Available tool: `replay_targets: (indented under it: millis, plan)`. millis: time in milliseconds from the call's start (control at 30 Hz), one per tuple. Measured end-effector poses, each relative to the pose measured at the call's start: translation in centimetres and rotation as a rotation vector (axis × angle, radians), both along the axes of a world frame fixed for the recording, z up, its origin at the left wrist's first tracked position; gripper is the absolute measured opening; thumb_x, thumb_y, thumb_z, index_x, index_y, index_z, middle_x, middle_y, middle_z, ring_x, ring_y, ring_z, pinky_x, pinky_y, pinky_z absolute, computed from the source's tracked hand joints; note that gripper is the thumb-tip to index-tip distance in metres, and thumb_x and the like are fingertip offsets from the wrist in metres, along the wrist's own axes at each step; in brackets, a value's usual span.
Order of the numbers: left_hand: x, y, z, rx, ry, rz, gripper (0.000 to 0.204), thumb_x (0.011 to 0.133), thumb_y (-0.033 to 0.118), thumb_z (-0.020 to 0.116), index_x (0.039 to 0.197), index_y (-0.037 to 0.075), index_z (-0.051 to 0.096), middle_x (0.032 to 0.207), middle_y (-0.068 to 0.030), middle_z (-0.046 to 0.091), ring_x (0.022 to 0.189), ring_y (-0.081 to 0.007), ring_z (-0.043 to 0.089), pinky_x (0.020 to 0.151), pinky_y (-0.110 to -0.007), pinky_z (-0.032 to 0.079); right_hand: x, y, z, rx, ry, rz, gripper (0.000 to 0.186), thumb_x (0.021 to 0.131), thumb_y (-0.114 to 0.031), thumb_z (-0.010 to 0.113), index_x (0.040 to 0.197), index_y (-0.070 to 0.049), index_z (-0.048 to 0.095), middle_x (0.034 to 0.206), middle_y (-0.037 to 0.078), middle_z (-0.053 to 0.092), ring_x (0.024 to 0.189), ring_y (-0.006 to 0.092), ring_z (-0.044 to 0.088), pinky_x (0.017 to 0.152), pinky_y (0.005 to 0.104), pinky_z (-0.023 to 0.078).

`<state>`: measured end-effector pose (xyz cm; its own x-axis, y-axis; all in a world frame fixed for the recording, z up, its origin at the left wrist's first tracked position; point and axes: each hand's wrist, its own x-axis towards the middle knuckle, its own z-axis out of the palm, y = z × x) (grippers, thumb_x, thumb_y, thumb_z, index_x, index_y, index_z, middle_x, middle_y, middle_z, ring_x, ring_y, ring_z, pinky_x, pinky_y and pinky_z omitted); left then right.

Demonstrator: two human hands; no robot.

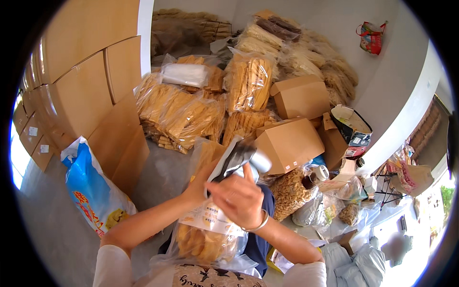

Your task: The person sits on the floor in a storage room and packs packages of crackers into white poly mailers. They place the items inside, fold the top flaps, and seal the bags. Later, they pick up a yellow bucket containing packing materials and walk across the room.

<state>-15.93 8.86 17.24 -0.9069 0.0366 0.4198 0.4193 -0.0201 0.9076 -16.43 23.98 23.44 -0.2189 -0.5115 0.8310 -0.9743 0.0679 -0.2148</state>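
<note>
In front of my chest, a black-and-silver tool (235,160) with a white rounded end is smeared by motion; its kind is unclear. My right hand (239,201), a bracelet at its wrist, curls its fingers about the tool's lower part. Close against its left side is my left hand (197,185), its fingertips hidden behind the tool. Beneath both hands, a clear plastic bag (198,239) of yellow-brown dried sticks, probably dried tofu, leans upright across my lap. A white printed label (210,217) covers its middle.
Bagged dried sticks (184,115) are piled ahead. Cardboard boxes (289,143) stand to their right, beside a large bag of brown dried pieces (291,196). On the left, a blue-and-white sack (93,184) rests against tall cardboard sheets (114,138). Grey plastic bags (356,265) lie lower right.
</note>
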Motion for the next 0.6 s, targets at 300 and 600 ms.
replay_targets:
  millis: [300, 600]
  plan:
    - [-5.0, -1.6, 4.2, 0.104, 0.223, 0.115, 0.034, 0.086, 0.009, 0.058, 0.119, 0.004, 0.054, 0.107, -0.0025, 0.059, 0.096, -0.0087, 0.055, 0.082, -0.023, 0.045, -3.3, 4.2, -4.0, -0.174, -0.211, -0.26, 0.079, 0.071, 0.001, 0.071, 0.136, 0.003, 0.026, 0.126, 0.024, 0.043, 0.118, 0.0343, 0.046, 0.099, 0.0451, 0.037]
    - [-4.5, -1.7, 5.5, -0.313, 0.394, 0.289, 0.046, 0.075, 0.019, 0.066, 0.117, 0.001, 0.056, 0.126, -0.0179, 0.053, 0.118, -0.0249, 0.049, 0.098, -0.035, 0.037, -11.3, 1.8, -20.6, 0.405, -0.661, -0.373, 0.08, 0.084, -0.035, 0.061, 0.129, 0.018, 0.021, 0.133, 0.037, 0.026, 0.126, 0.0434, 0.032, 0.104, 0.0384, 0.03]
